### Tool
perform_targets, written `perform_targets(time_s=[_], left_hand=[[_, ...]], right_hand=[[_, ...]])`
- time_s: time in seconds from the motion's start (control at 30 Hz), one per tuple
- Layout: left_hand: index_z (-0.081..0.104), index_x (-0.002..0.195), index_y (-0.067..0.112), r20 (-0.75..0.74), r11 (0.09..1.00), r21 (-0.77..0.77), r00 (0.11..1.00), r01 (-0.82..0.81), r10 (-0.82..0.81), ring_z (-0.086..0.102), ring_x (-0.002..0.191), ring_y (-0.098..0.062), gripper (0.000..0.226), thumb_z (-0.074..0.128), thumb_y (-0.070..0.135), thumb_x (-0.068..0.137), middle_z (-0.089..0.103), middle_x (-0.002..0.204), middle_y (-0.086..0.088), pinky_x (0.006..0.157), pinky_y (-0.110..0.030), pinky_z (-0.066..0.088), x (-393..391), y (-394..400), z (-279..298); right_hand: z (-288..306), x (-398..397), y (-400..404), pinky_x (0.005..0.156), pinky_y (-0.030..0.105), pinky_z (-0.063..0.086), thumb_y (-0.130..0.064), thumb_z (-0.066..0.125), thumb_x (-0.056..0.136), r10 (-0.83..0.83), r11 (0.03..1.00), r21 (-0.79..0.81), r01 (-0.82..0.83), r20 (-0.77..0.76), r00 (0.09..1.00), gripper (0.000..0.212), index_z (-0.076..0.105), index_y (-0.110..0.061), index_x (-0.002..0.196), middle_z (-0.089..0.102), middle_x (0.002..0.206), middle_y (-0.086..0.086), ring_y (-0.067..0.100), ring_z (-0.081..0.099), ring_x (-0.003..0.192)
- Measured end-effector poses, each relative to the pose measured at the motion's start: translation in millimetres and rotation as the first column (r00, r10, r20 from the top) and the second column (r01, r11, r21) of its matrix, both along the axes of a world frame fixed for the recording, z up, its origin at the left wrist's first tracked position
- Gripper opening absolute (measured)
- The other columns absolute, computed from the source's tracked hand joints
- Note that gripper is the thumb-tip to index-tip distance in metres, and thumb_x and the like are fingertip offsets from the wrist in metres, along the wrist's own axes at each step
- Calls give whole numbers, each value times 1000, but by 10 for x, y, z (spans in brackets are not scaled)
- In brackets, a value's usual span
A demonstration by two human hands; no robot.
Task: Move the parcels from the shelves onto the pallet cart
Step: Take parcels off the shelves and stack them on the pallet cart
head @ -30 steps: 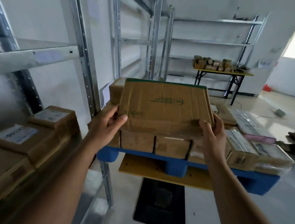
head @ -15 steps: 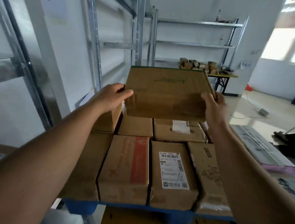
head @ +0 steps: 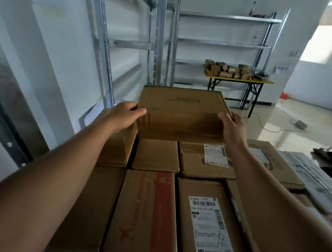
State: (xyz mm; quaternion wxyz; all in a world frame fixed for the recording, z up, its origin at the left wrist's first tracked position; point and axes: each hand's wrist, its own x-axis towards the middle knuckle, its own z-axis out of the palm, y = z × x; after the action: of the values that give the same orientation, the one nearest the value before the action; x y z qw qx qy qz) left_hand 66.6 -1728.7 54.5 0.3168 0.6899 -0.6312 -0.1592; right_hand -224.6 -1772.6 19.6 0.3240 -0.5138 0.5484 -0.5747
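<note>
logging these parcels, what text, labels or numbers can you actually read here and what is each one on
Nothing reads with certainty.
Near box's white shipping label: barcode and a code line, too blurred to read.
Far box's white label: print too small.
Red-striped box: lettering along the stripe, blurred.
Held box: green logo, unreadable.
Box at right: label and dark drawing, unreadable.
Wall notice: too small.
</note>
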Motion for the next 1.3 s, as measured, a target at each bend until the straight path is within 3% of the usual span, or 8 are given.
perform_targets(time_s=[0.13, 0.27, 0.43, 0.5, 0.57, 0.6, 0.8, 1.3], left_hand=[[60, 114, 14, 32, 998, 49, 999, -26, 24, 47, 84, -12, 41, 47, 46, 92, 52, 89, 6, 65, -26, 35, 30, -29, -35], [60, 115, 17, 104, 992, 116, 994, -57, 45, 51, 95, -18, 44, 47, 51, 90, 53, 100, 1, 82, -34, 40, 81, -52, -86], [52, 69, 29, 236, 992, 69, 968, -104, 85, 51, 77, -11, 32, 46, 55, 88, 59, 83, 1, 64, -29, 35, 82, -28, -159], [60, 87, 29, 269, 989, 107, 961, -101, 68, 54, 89, -12, 24, 48, 51, 89, 61, 106, -6, 69, -25, 36, 69, -36, -161], [50, 131, 20, 275, 984, 148, 959, -104, 60, 46, 123, -23, 50, 48, 49, 90, 46, 140, -8, 92, -32, 36, 62, -41, -177], [42, 139, 18, 283, 982, 152, 957, -114, 67, 38, 131, -25, 58, 48, 49, 91, 39, 146, -8, 99, -35, 33, 56, -34, -187], [41, 139, 16, 295, 988, 112, 953, -110, 73, 35, 133, -27, 58, 49, 47, 91, 36, 147, -9, 102, -37, 31, 24, -40, -237], [37, 142, 26, 158, 979, 167, 983, -120, 93, 38, 131, -25, 55, 51, 44, 92, 34, 149, -6, 93, -31, 30, 126, -81, -270]], right_hand=[[-144, 35, -67, 78, 39, 51, -41, 58, 86, 34, 997, 74, -37, 34, 999, 37, 55, -25, 118, 60, 99, -1, 19, 57, 92], [-240, 63, -144, 61, 30, 44, -41, 58, 87, 71, 991, 107, -77, 55, 996, 25, 55, -27, 108, 60, 97, 0, 16, 56, 86], [-392, 59, -223, 76, 36, 48, -44, 57, 87, 116, 975, 192, -112, -13, 993, 41, 54, -20, 121, 59, 103, 2, 19, 55, 92], [-420, 44, -243, 83, 40, 49, -45, 58, 87, 144, 971, 195, -135, -29, 989, 48, 53, -18, 127, 59, 106, 2, 20, 56, 96], [-424, 20, -263, 87, 42, 50, -46, 59, 86, 169, 967, 199, -161, -23, 985, 52, 52, -18, 130, 60, 112, 3, 21, 56, 100], [-426, 4, -273, 89, 43, 49, -47, 59, 86, 178, 964, 204, -171, -19, 984, 54, 51, -19, 131, 59, 115, 4, 22, 56, 102], [-477, -40, -318, 101, 51, 42, -59, 54, 84, 228, 927, 291, -236, 61, 972, 63, 47, -23, 136, 54, 129, 4, 25, 51, 116], [-558, 21, -261, 99, 52, 43, -71, 48, 79, 233, 928, 295, -229, 23, 972, 68, 47, -28, 131, 51, 115, -3, 22, 50, 110]])
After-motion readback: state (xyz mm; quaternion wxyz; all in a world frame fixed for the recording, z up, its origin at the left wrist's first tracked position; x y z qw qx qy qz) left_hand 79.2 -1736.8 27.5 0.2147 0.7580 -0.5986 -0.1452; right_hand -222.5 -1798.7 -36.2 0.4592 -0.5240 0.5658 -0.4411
